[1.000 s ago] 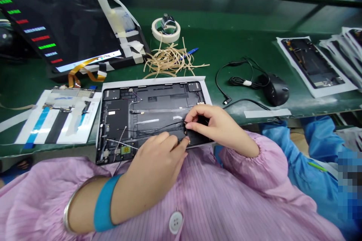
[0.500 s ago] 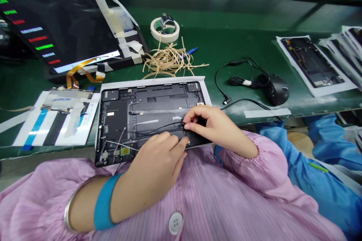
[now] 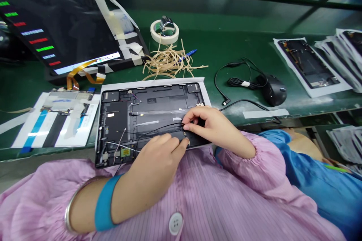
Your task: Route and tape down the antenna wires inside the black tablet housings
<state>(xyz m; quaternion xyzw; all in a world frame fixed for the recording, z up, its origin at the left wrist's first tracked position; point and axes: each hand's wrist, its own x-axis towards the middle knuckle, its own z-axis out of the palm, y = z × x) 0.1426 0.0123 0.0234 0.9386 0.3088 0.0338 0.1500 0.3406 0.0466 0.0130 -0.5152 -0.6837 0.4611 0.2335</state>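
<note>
Blue clothing (image 3: 311, 184) on a neighbour, beyond the right hand (image 3: 210, 122), had moved most since the earlier frame, dropping lower and baring more of a white pile (image 3: 346, 145) behind it. Both of the wearer's own hands had scarcely shifted against the open case (image 3: 166, 99), which suggested that careful work went on at the same spot, with the wire end probably not yet settled.

That case lay directly beneath the hands on a white sheet (image 3: 158, 81), its inside facing up. Thumb and forefinger of the right hand were closed on the end of a black wire (image 3: 165, 125), which ran leftward across the case toward the left hand (image 3: 158, 163). The left hand's forefinger reached to the near edge of the case, just below the pinch; its other fingers were curled under, so whether they gripped anything could not be told. The hands were close together but apart.

Left of the left hand, a white wire (image 3: 121, 146) and a yellow-green square (image 3: 125, 152) showed inside the case. Past the hands, tan strips (image 3: 166, 60), a pen (image 3: 190, 52) and a tape roll (image 3: 155, 37) sat on the green surface (image 3: 226, 41). Farther out, to the right hand's right, lay a mouse (image 3: 273, 90).
</note>
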